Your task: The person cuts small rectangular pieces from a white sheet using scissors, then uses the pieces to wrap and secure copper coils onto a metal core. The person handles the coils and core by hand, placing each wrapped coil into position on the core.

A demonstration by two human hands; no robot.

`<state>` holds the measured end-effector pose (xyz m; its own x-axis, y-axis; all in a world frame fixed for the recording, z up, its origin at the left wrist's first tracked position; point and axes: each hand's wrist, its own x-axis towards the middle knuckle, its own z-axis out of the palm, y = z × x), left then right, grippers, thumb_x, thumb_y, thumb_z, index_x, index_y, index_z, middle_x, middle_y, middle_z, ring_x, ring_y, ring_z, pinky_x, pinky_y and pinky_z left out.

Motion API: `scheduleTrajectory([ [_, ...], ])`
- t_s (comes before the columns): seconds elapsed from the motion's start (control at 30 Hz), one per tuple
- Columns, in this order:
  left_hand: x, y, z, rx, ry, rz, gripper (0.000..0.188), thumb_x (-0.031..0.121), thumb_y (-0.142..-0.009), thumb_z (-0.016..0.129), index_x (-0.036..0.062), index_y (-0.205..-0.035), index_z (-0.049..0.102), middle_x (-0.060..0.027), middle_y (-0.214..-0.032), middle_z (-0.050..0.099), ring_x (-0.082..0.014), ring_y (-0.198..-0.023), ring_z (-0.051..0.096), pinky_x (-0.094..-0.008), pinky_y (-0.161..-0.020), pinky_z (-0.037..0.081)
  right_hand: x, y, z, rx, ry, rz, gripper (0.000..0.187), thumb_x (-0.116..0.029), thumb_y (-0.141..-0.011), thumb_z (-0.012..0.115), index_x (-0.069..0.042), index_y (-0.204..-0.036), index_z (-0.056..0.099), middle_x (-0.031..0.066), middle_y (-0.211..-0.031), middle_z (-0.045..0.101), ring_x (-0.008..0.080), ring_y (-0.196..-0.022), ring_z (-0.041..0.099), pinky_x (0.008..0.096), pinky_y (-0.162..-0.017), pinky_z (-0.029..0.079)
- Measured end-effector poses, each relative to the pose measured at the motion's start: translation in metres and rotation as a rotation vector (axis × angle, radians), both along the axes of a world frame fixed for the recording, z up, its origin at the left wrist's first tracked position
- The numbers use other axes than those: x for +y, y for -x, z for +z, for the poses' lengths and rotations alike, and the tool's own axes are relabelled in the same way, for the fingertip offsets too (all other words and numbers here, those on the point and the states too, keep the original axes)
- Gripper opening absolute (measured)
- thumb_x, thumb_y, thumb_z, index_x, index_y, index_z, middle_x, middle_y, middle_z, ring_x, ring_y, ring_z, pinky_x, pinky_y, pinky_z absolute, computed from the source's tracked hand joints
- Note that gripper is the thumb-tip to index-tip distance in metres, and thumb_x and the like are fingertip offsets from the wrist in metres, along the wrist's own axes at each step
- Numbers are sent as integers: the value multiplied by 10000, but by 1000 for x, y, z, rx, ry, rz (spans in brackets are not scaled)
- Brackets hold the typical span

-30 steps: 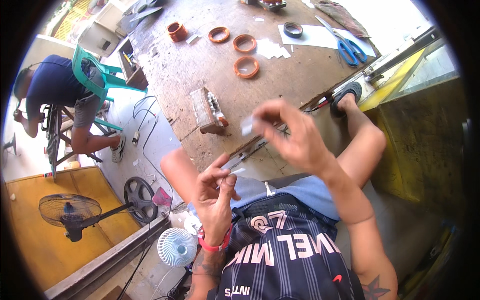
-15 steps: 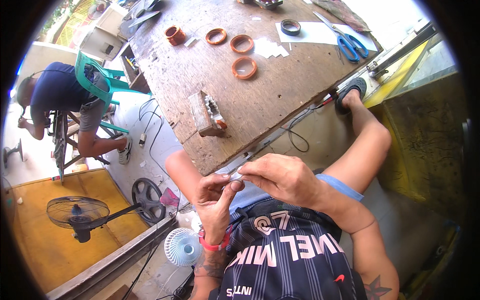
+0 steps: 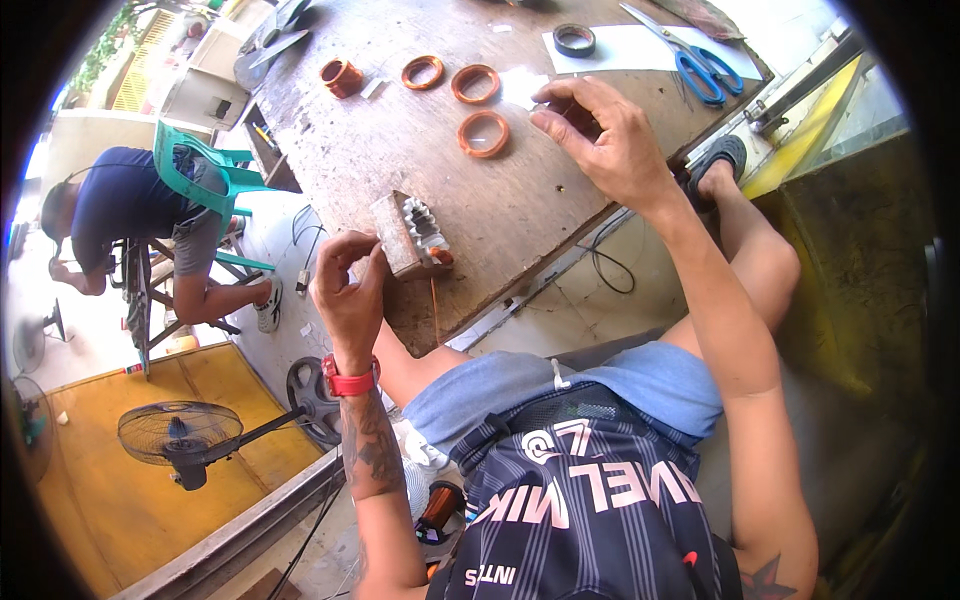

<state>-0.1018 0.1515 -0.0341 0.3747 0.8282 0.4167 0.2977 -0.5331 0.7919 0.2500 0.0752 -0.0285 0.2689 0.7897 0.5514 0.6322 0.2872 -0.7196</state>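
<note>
Both hands have parted since half a second ago: then they met close over the lap, pinching something small between them; now the right hand [image 3: 610, 135] has swung out over the table [image 3: 380, 130] while the left hand [image 3: 350, 290] stays near the table's front edge.

Nearest, the left hand, a red wristband [image 3: 350, 382] at its wrist, is curled with fingertips pinched together; whether anything thin is caught in that pinch is too small to tell. It sits just beside a wooden block [image 3: 395, 235] that carries a grey toothed metal piece [image 3: 428, 228] at the table's near edge.

Further out, the right hand hovers with fingers bent, thumb and forefinger closed on what looks like a small pale scrap, just right of a copper wire coil [image 3: 484, 132]. Three more coils [image 3: 475, 83] lie beyond it, then blue-handled scissors [image 3: 705, 72] on white paper [image 3: 640, 48] and a dark tape roll [image 3: 574, 39]. Off to the left, another person [image 3: 130, 215] sits bent over on a green chair [image 3: 205, 180].

As a judgement: the block rests so near the edge that a nudge from the left hand could tip it off, and a careless sweep of the right hand could drag the nearest coil and loosen its windings.
</note>
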Motion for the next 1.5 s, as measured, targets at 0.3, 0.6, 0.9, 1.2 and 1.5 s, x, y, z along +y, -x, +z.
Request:
scheduleTrajectory([
  [0.3, -3, -2, 10, 298, -286, 16, 275, -129, -804, 733, 8, -1041, 758, -124, -1006, 780, -253, -937, 762, -334, -858, 580, -2, 2, -3, -149, -8, -25, 179, -170, -968, 758, -11, -1049, 740, 127, -997, 741, 283, -914, 711, 379, -855, 565],
  [0.6, -23, -2, 17, 340, -131, 58, 268, -102, -905, 705, -5, -1155, 706, -202, -1196, 773, -293, -1185, 739, -370, -990, 581, 3, 10, 9, 3, 121, -86, 234, -214, -958, 774, -38, -1108, 737, 105, -1018, 736, 301, -941, 702, 392, -874, 563],
  [0.9, -16, -16, 80, 63, -135, 33, 218, 4, -1008, 712, -16, -1210, 634, -190, -1241, 751, -268, -1181, 731, -387, -992, 611, 85, 21, 40, -1003, 130, 304, 163, -186, -854, 809, -170, -1016, 808, 32, -1381, 680, 250, -1346, 564, 386, -1159, 453],
  [1.2, -8, -61, 115, 176, -58, -63, 286, 129, -974, 780, 58, -1233, 682, -127, -1134, 807, -187, -1105, 762, -339, -961, 559, 114, 12, 58, -741, 337, 581, 267, -251, -960, 648, -59, -1143, 619, 196, -1098, 710, 405, -1131, 639, 486, -979, 508],
  [1.5, 28, -91, 106, 539, 187, -166, 642, 462, -956, 755, 2, -1390, 648, -241, -1287, 737, -337, -1150, 746, -399, -978, 570, 89, 9, 65, -569, 130, 579, 224, -178, -975, 686, -55, -1126, 578, 163, -972, 705, 395, -960, 686, 490, -830, 518],
])
